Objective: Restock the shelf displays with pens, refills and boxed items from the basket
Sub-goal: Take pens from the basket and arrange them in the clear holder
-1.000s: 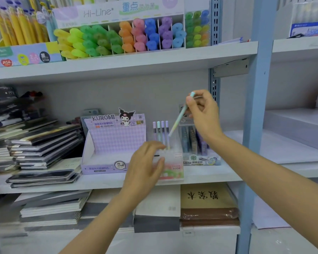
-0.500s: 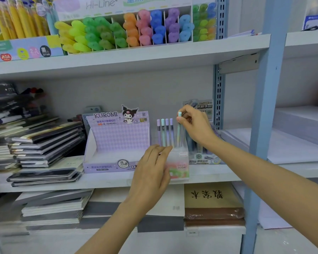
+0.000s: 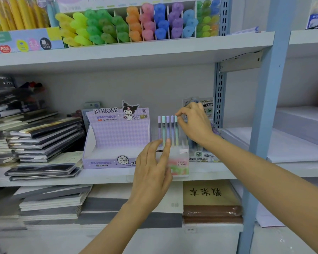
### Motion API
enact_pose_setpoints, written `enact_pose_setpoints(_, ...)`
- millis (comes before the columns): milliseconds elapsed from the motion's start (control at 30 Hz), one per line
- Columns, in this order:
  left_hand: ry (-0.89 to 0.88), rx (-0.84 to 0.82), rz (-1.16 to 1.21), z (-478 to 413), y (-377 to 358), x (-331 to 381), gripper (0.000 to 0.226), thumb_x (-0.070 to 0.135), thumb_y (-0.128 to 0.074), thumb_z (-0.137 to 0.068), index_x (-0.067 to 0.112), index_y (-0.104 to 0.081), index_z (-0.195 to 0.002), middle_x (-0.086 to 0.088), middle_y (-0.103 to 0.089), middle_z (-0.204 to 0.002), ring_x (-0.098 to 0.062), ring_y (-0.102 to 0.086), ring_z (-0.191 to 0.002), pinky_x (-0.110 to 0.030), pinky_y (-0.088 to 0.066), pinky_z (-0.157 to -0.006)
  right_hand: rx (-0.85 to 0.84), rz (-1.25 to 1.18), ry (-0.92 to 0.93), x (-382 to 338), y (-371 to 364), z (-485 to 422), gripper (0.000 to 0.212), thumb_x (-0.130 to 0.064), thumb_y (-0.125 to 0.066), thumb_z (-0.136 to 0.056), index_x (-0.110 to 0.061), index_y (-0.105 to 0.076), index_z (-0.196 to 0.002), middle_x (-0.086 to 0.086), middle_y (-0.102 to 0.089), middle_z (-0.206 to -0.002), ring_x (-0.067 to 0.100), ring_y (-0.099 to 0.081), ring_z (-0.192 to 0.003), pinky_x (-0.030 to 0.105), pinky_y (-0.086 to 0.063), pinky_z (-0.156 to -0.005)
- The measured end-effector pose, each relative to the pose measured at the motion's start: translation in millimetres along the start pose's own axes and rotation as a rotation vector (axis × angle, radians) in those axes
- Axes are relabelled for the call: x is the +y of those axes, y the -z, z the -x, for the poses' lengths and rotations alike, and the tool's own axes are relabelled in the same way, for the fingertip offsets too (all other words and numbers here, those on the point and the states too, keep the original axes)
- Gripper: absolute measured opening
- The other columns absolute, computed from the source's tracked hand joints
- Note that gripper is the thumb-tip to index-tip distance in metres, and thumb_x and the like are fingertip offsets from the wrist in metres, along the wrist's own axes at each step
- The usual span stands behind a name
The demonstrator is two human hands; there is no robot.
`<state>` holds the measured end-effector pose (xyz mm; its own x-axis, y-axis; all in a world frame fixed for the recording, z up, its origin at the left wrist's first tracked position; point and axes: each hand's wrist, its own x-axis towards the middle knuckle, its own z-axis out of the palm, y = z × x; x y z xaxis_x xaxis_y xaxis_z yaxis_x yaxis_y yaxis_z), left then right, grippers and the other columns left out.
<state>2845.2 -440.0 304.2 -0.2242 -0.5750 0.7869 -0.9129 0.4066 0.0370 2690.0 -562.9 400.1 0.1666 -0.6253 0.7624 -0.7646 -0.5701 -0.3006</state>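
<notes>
While the left hand (image 3: 151, 173) rests straight fingers (image 3: 166, 153) on the Fruit Soda display box (image 3: 181, 163), the right hand (image 3: 195, 125) pinches the mint pen (image 3: 176, 133) seated rightmost in its row, so the next move likely calls for letting go.

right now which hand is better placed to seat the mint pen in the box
The right hand: its fingers pinch the top of the mint pen. The left hand just rests against the clear box.

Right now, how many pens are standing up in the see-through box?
5. Left to right in the Fruit Soda box: first pen purple, second pen mint, third pen purple, fourth pen purple, fifth pen mint, its cap pinched by the right hand. The left hand may hide more.
</notes>
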Motion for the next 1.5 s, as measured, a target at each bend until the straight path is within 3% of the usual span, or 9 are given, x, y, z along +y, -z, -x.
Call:
enact_pose_setpoints(167, 0.01, -0.015, 0.011, -1, 4, 5, 0.073, 0.014, -0.064, -0.086, 0.012, -0.031, -0.151, -0.016, -0.039, -0.145, -0.033, -0.035, -0.136, -0.047, -0.039, -0.106, -0.226, 0.06, -0.07, 2, 8, 8, 0.042, -0.034, -0.046, -0.101, -0.022, -0.048, -0.141, 0.014, -0.048, -0.128, 0.03, -0.034, -0.127, 0.043, -0.04, -0.099)
enact_pose_setpoints(233, 0.027, -0.007, 0.013, 2, 7, 5, 0.071, 0.017, -0.061, -0.088, 0.015, -0.029, -0.152, -0.015, -0.031, -0.15, -0.033, -0.029, -0.14, -0.046, -0.033, -0.112, -0.168, -0.068, -0.059, -2, 13, 21, 0.047, -0.034, -0.044, -0.101, -0.021, -0.04, -0.146, 0.01, -0.047, -0.128, 0.024, -0.038, -0.126, 0.04, -0.039, -0.1)
enact_pose_setpoints(367, 0.044, 0.141, -0.015, 25, 6, 1, 0.061, 0.02, -0.048, -0.086, 0.014, -0.038, -0.146, -0.012, -0.03, -0.138, -0.033, -0.034, -0.128, -0.041, -0.022, -0.109, 0.089, -0.402, 0.125, -19, 30, 74, 0.029, -0.019, -0.048, -0.1, -0.012, -0.055, -0.127, 0.002, -0.057, -0.11, 0.014, -0.053, -0.101, 0.034, -0.046, -0.087)
enact_pose_setpoints(467, 0.015, 0.186, -0.004, 68, -8, -7, 0.048, 0.016, -0.048, -0.083, 0.015, -0.047, -0.131, -0.009, -0.037, -0.123, -0.029, -0.04, -0.11, -0.039, -0.03, -0.098, -0.005, -0.461, 0.293, -22, 25, 145, 0.02, -0.02, -0.046, -0.099, -0.014, -0.063, -0.108, -0.006, -0.06, -0.095, 0.007, -0.056, -0.088, 0.019, -0.043, -0.076)
enact_pose_setpoints(700, 0.131, -0.489, 0.081, 206, -69, -26, 0.033, 0.002, -0.072, -0.074, 0.011, -0.067, -0.106, -0.01, -0.058, -0.105, -0.029, -0.057, -0.088, -0.039, -0.048, -0.07, -0.624, -0.44, 0.045, 24, -69, 300, 0.016, -0.019, -0.052, -0.098, -0.016, -0.067, -0.102, -0.014, -0.062, -0.091, 0.0, -0.052, -0.074, 0.018, -0.042, -0.067)
enact_pose_setpoints(933, 0.569, -1.004, 0.111, 369, -109, -32, 0.045, 0.032, -0.043, -0.101, 0.022, -0.034, -0.145, 0.0, -0.021, -0.159, -0.017, -0.027, -0.143, -0.028, -0.027, -0.113, -1.299, -0.193, -0.046, 63, -152, 395, 0.035, -0.034, -0.05, -0.098, -0.022, -0.049, -0.131, -0.001, -0.056, -0.122, 0.013, -0.056, -0.098, 0.028, -0.045, -0.084)
enact_pose_setpoints(1067, 0.591, -1.214, 0.097, 420, -117, -27, 0.059, 0.037, -0.035, -0.104, 0.016, -0.012, -0.154, -0.001, -0.005, -0.164, -0.017, -0.007, -0.15, -0.028, -0.014, -0.119, -1.5, -0.126, 0.007, 63, -167, 435, 0.036, -0.034, -0.05, -0.098, -0.012, -0.047, -0.126, 0.004, -0.059, -0.109, 0.02, -0.053, -0.086, 0.032, -0.044, -0.075)
enact_pose_setpoints(1367, 0.63, -1.102, 0.109, 455, -124, -5, 0.057, 0.024, -0.034, -0.103, 0.011, -0.012, -0.154, -0.002, -0.004, -0.163, -0.022, 0.009, -0.15, -0.03, -0.015, -0.119, -1.654, -0.086, -0.18, 54, -169, 543, 0.041, -0.045, -0.055, -0.094, -0.012, -0.048, -0.117, 0.007, -0.057, -0.109, 0.022, -0.054, -0.093, 0.032, -0.04, -0.071)
enact_pose_setpoints(1500, 0.535, -0.961, 0.204, 447, -117, 1, 0.047, -0.001, -0.066, -0.082, -0.002, -0.057, -0.128, -0.021, -0.053, -0.136, -0.042, -0.046, -0.131, -0.048, -0.043, -0.105, -1.581, -0.145, -0.265, 53, -173, 566, 0.044, -0.048, -0.052, -0.095, -0.012, -0.046, -0.12, 0.007, -0.056, -0.112, 0.013, -0.046, -0.087, 0.027, -0.034, -0.069)
